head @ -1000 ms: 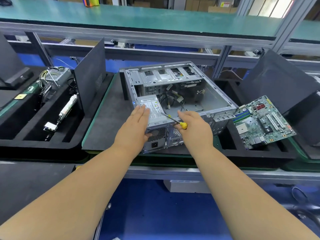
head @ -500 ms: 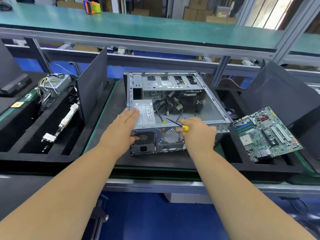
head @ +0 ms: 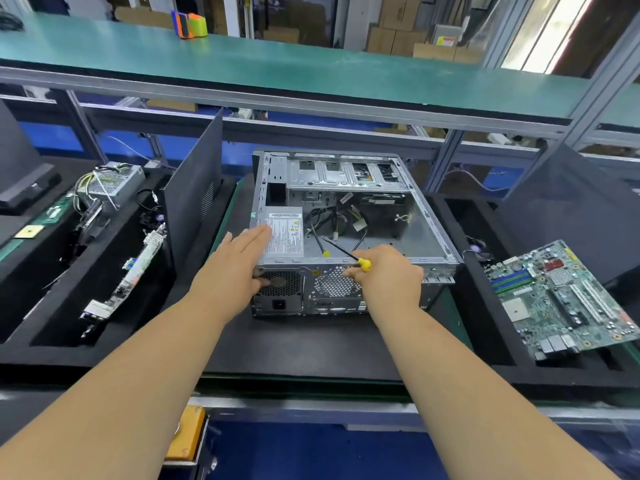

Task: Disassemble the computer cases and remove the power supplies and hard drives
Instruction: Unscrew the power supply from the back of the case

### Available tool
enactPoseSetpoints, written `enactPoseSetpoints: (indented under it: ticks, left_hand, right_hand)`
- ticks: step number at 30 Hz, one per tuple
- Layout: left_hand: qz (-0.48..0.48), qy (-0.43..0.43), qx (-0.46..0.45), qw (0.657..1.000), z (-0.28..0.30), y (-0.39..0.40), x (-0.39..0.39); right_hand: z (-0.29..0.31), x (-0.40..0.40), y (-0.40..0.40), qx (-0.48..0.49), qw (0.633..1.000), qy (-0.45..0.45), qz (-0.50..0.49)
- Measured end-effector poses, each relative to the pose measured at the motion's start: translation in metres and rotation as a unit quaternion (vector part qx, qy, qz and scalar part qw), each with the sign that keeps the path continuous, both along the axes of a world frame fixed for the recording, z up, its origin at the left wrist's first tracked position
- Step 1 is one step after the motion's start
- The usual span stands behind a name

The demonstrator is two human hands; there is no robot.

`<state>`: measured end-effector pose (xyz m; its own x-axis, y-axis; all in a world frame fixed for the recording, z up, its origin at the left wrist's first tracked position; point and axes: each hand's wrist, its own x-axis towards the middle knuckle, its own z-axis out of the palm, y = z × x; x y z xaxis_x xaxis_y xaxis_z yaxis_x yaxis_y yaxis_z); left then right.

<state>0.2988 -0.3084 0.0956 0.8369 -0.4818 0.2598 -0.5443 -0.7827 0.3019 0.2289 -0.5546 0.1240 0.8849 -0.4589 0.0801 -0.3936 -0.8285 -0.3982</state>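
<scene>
PSU (head: 283,237) is still seated in the case's (head: 429,233) near-left corner, steadied by the flat, straight-fingered left hand (head: 239,261); a screwdriver (head: 346,253) is gripped in the right hand (head: 388,275). Looks like rear screws get undone next

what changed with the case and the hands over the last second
The computer case has been swung from skewed to square-on and set down with its rear panel facing the person. The left hand slid from the top of the power supply to its near left corner, thumb on the fan grille. The right hand still grips the screwdriver. The motherboard lies where it was.
</scene>
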Motion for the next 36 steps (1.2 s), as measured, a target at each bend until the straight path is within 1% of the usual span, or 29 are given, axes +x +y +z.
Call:
enactPoseSetpoints:
  ticks: [3, 6, 9, 13, 16, 19, 20, 21, 23, 25, 29, 32, 34, 36]
  left_hand:
    - [0.009, 0.007, -0.001, 1.0, 0.001, 0.004, 0.013]
    - [0.015, 0.006, 0.0, 1.0, 0.002, 0.008, 0.026]
    - [0.016, 0.003, 0.013, 1.0, 0.003, 0.012, 0.041]
    - [0.026, -0.002, 0.027, 0.999, 0.01, 0.017, 0.06]
    - [0.039, 0.005, 0.058, 0.998, 0.013, 0.017, 0.072]
    - [0.048, 0.008, 0.123, 0.991, 0.02, 0.009, 0.078]
    - [0.048, 0.008, 0.137, 0.989, 0.023, 0.004, 0.077]
    - [0.044, 0.009, 0.137, 0.99, 0.027, -0.002, 0.074]
    - [0.021, 0.018, 0.079, 0.997, 0.032, -0.014, 0.063]
    - [-0.018, 0.025, -0.002, 1.0, 0.037, -0.028, 0.049]
    - [-0.096, 0.022, -0.084, 0.992, 0.044, -0.062, 0.025]
    - [-0.117, 0.012, -0.128, 0.985, 0.044, -0.085, 0.01]
    - [-0.119, 0.013, -0.142, 0.983, 0.042, -0.1, 0.0]
    - [-0.11, 0.022, -0.144, 0.983, 0.038, -0.114, -0.01]
  right_hand:
    - [0.0, 0.015, 0.007, 0.011, 1.0, -0.003, -0.009]
    - [0.003, 0.03, 0.014, 0.02, 1.0, 0.013, -0.009]
    - [0.003, 0.044, 0.021, 0.071, 0.997, 0.004, -0.014]
    - [0.003, 0.059, 0.03, 0.065, 0.998, -0.023, -0.011]
    - [0.008, 0.07, 0.035, 0.057, 0.998, 0.018, -0.007]
    - [0.016, 0.073, 0.036, -0.013, 0.999, 0.052, -0.01]
    - [0.02, 0.072, 0.034, -0.006, 0.998, 0.064, -0.005]
    - [0.025, 0.071, 0.032, 0.029, 0.997, 0.072, 0.0]
    - [0.033, 0.065, 0.025, 0.153, 0.987, 0.043, 0.002]
    - [0.04, 0.055, 0.012, 0.222, 0.975, -0.015, -0.021]
    - [0.041, 0.029, -0.028, 0.265, 0.953, -0.106, -0.099]
    - [0.038, 0.013, -0.061, 0.316, 0.926, -0.141, -0.15]
    - [0.031, 0.005, -0.084, 0.328, 0.918, -0.146, -0.169]
    - [0.018, 0.001, -0.105, 0.329, 0.919, -0.124, -0.178]
